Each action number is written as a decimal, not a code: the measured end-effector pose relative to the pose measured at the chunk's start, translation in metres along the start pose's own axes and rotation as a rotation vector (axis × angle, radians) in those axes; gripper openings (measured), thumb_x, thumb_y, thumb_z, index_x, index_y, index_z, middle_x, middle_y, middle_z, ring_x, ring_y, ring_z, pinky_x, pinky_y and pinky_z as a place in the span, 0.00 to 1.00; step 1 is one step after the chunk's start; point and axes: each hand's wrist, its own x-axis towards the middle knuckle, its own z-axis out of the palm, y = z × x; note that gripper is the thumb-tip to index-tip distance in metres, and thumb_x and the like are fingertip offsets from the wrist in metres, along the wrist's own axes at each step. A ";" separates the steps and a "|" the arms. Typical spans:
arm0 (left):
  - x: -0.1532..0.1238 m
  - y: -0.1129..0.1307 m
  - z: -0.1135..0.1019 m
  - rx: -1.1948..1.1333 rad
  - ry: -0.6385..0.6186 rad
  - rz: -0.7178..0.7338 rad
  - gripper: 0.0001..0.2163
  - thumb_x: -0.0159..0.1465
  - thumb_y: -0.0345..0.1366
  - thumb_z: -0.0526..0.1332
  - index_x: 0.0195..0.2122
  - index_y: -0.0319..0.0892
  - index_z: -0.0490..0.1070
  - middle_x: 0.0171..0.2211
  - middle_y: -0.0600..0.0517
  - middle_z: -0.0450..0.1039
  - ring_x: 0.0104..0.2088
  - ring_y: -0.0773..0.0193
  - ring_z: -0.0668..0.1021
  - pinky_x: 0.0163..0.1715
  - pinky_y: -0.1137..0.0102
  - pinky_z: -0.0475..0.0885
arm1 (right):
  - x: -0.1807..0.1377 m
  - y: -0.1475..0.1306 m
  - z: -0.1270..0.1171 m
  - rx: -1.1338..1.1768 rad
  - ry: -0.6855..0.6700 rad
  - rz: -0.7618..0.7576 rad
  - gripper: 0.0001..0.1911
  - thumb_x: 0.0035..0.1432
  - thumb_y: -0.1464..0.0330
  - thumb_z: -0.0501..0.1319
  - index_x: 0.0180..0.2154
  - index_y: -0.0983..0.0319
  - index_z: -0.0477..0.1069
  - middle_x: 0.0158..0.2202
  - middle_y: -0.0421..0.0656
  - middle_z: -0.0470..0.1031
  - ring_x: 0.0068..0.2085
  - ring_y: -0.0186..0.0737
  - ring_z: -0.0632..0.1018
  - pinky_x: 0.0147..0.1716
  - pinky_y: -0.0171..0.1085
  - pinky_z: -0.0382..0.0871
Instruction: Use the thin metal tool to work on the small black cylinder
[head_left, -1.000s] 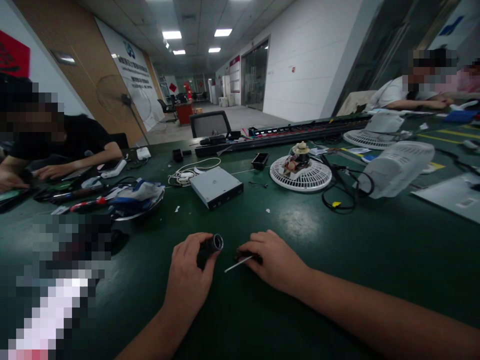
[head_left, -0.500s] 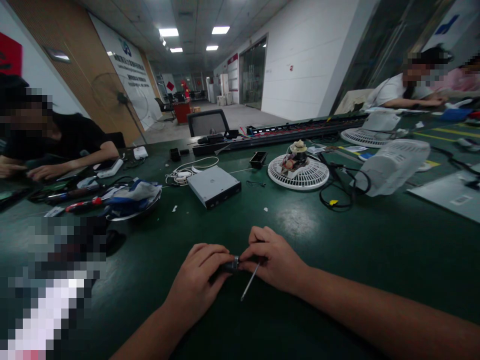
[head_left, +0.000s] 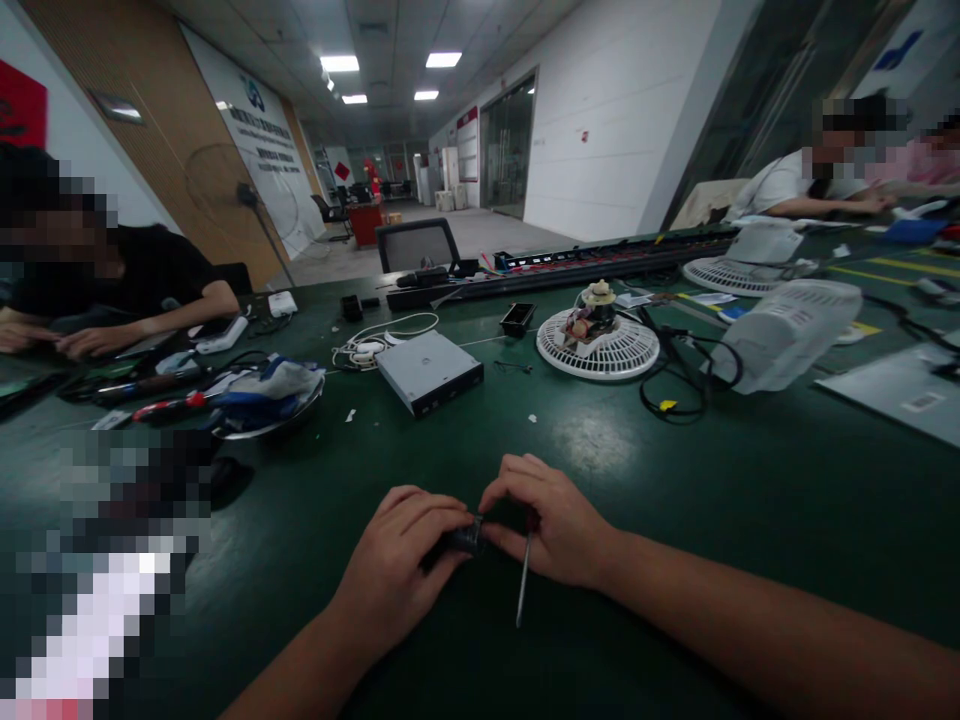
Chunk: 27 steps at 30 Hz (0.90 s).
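Low in the middle of the head view, my left hand (head_left: 409, 545) is closed around a small dark part (head_left: 466, 538) with a metallic end, most of it hidden by the fingers. My right hand (head_left: 553, 518) has its thumb and forefinger at the right end of that part. A screwdriver (head_left: 523, 580) is tucked in the same hand; its thin metal shaft points down toward me, and a bit of red handle shows at the palm. Beyond my hands lies a grey optical disc drive (head_left: 430, 370) on the green table (head_left: 420, 450).
A white fan grille with a motor (head_left: 598, 345) stands behind my right hand, beside black cables and a white plastic housing (head_left: 787, 335). On the left are a bowl with a blue cloth (head_left: 270, 395) and tools. Co-workers sit at both sides.
The screwdriver shaft has swung to the right and now hangs steeper. My right thumb and forefinger have spread slightly at the dark part, which has tilted a little. My left hand has hardly moved.
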 end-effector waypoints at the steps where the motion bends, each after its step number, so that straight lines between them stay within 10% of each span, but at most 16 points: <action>1: 0.000 0.000 0.000 -0.002 0.008 0.004 0.12 0.62 0.27 0.64 0.46 0.45 0.72 0.42 0.48 0.80 0.41 0.57 0.81 0.45 0.57 0.73 | 0.000 0.000 0.000 0.013 -0.023 0.006 0.08 0.57 0.69 0.65 0.41 0.61 0.72 0.32 0.39 0.69 0.33 0.37 0.69 0.36 0.38 0.59; 27: -0.001 -0.001 0.001 -0.021 -0.026 0.076 0.13 0.64 0.24 0.61 0.47 0.46 0.72 0.43 0.49 0.81 0.42 0.59 0.82 0.50 0.55 0.74 | 0.001 0.006 0.002 -0.004 -0.129 0.022 0.09 0.54 0.67 0.71 0.39 0.58 0.78 0.31 0.37 0.71 0.31 0.34 0.70 0.35 0.36 0.58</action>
